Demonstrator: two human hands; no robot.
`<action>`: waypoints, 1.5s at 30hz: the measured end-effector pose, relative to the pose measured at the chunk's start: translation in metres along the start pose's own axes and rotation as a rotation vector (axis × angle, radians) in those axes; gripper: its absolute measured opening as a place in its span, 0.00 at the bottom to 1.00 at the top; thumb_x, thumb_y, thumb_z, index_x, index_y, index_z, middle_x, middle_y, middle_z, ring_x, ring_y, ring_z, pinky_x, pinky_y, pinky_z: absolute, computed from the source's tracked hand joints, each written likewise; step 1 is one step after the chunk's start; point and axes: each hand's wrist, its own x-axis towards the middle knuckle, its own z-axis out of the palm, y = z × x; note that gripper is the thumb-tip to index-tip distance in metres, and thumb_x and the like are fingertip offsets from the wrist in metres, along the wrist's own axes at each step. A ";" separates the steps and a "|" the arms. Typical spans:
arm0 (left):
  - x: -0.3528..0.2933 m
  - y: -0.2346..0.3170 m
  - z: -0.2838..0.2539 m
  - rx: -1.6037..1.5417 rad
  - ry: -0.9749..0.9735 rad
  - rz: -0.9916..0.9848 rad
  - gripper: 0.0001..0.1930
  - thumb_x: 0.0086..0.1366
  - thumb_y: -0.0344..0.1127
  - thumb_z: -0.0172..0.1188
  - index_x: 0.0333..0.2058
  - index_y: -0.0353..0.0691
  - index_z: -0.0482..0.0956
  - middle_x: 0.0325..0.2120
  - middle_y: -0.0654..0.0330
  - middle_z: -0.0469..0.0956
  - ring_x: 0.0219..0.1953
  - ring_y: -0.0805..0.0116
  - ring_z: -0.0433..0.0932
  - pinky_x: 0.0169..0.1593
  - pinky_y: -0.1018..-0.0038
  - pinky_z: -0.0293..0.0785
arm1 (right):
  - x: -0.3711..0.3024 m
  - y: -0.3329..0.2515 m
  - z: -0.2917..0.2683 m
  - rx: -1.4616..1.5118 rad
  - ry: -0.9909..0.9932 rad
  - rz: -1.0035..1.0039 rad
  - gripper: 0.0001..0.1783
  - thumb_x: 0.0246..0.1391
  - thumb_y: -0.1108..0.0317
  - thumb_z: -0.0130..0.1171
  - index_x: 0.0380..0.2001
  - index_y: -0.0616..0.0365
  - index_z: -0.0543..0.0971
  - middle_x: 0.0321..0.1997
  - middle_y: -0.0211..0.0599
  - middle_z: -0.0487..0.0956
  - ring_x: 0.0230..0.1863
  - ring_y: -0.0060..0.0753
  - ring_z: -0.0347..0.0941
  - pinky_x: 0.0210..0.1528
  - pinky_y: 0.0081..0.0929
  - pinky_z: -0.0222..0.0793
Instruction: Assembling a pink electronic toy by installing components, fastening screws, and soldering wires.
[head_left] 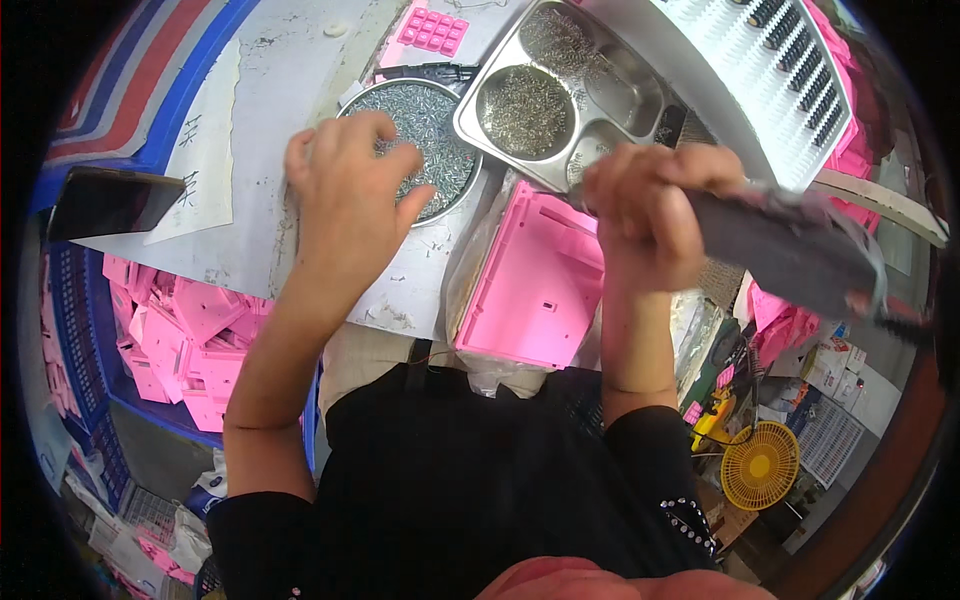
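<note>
My left hand (350,195) hovers over a round metal bowl of small silvery screws (440,140), its fingers bent and spread apart. Whether a fingertip touches the screws, I cannot tell. My right hand (655,205) is wrapped round a dark grey electric screwdriver (790,245), blurred, with a cord at its far right end. The tool lies roughly level, its tip pointing left. Below and to the left of that hand, a pink plastic housing (535,290) rests open side up at the table's front edge, partly hidden by my right hand and wrist.
A metal compartment tray (480,95) of small metal parts stands behind the housing. A white ridged rack (740,70) holds black parts at the far right. Pink keypads (433,32) lie at the back. At left are a phone (115,205) and a blue crate (95,350) by pink pieces.
</note>
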 end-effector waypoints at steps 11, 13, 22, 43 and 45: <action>-0.003 -0.015 0.024 0.023 0.021 -0.010 0.09 0.61 0.37 0.67 0.26 0.44 0.78 0.31 0.65 0.74 0.41 0.63 0.72 0.54 0.56 0.58 | -0.006 0.024 0.003 -0.429 -0.073 0.036 0.09 0.60 0.76 0.56 0.33 0.56 0.65 0.17 0.32 0.67 0.15 0.23 0.60 0.18 0.27 0.60; -0.002 -0.014 0.021 -0.007 -0.008 0.013 0.09 0.61 0.38 0.67 0.26 0.44 0.78 0.28 0.66 0.74 0.38 0.63 0.72 0.52 0.57 0.58 | -0.004 0.023 0.000 -0.515 -0.134 0.009 0.09 0.59 0.78 0.55 0.32 0.57 0.65 0.17 0.34 0.67 0.15 0.24 0.60 0.17 0.26 0.59; -0.011 0.000 0.005 -0.184 -0.018 0.083 0.08 0.58 0.37 0.69 0.27 0.47 0.78 0.27 0.68 0.77 0.36 0.65 0.74 0.51 0.60 0.57 | -0.019 0.006 0.013 -0.149 -0.080 0.064 0.14 0.61 0.70 0.61 0.31 0.54 0.63 0.15 0.33 0.68 0.15 0.25 0.61 0.19 0.28 0.61; -0.034 0.028 0.010 -0.430 0.044 0.312 0.08 0.54 0.33 0.71 0.33 0.45 0.83 0.33 0.68 0.83 0.35 0.69 0.78 0.57 0.61 0.60 | -0.027 -0.024 0.041 0.178 -0.117 0.064 0.17 0.61 0.63 0.66 0.41 0.58 0.68 0.20 0.32 0.71 0.20 0.25 0.65 0.26 0.29 0.66; -0.032 0.024 0.004 -0.463 0.037 0.306 0.07 0.55 0.34 0.71 0.33 0.45 0.83 0.34 0.68 0.82 0.37 0.68 0.78 0.57 0.59 0.60 | -0.031 -0.026 0.042 0.188 -0.126 0.090 0.16 0.61 0.63 0.66 0.41 0.58 0.69 0.20 0.32 0.71 0.20 0.25 0.66 0.26 0.29 0.66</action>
